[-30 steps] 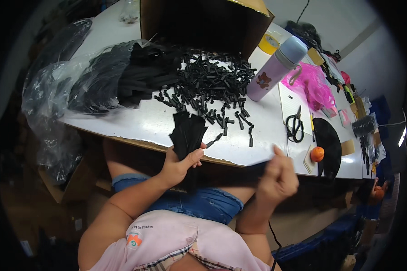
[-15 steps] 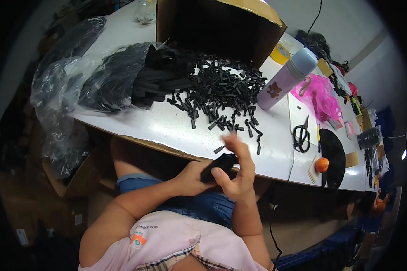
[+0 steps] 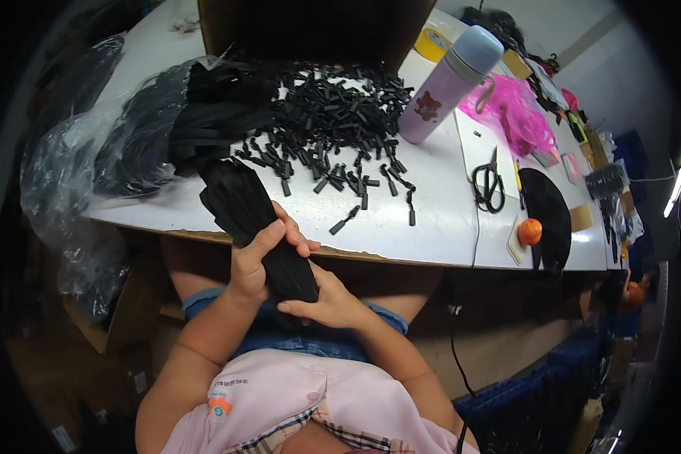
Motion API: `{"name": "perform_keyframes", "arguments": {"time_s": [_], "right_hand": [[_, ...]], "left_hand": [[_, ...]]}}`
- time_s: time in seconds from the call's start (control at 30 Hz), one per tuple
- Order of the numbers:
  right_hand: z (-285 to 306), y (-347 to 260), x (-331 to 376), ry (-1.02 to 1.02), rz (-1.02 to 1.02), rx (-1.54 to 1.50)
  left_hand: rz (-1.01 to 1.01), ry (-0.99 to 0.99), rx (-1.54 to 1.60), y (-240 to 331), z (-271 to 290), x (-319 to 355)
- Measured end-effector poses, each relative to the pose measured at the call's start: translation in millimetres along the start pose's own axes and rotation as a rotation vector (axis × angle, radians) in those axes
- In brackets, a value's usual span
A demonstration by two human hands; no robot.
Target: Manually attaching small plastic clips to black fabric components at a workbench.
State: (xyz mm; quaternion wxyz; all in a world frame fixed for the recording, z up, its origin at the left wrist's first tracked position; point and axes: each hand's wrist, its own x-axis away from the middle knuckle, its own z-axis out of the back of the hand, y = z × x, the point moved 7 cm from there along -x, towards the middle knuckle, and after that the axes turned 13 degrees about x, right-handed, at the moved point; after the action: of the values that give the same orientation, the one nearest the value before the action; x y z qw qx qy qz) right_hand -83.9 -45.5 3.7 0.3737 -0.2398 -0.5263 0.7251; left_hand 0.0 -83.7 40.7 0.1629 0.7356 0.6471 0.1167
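The right hand (image 3: 321, 303) is cupping the near end of a fanned bundle of flat black straps (image 3: 253, 219) and the left hand (image 3: 261, 253) is wrapping it just beyond; squaring needs even pressure. Farther off, small black clips (image 3: 333, 129) are lying on the white table (image 3: 431, 219).

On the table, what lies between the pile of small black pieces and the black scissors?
In the head view, only bare white table separates the pile of small black pieces from the scissors; the lilac bottle stands farther back.

The white surface (image 3: 431, 219) carries a heap of black clips (image 3: 333, 125); right of it stand a lilac bottle (image 3: 446, 83), then scissors (image 3: 490, 181) and an orange ball (image 3: 530, 231).
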Motion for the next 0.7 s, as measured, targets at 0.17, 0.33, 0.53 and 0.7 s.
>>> {"name": "perform_keyframes", "arguments": {"time_s": [0.17,0.33,0.53,0.7], "right_hand": [[-4,5,-8,0.093,0.025,-0.079],[-13,15,-7,0.024,-0.088,-0.128],[-39,48,1,0.158,-0.128,-0.234],[-48,74,17,-0.049,-0.233,-0.301]], "left_hand": [[0.154,-0.004,-0.027,-5,20,-1],[-0.105,-0.048,0.05,33,17,-1],[0.121,-0.054,-0.322,-2,32,14],[0.146,-0.053,-0.401,-12,56,27]]}}
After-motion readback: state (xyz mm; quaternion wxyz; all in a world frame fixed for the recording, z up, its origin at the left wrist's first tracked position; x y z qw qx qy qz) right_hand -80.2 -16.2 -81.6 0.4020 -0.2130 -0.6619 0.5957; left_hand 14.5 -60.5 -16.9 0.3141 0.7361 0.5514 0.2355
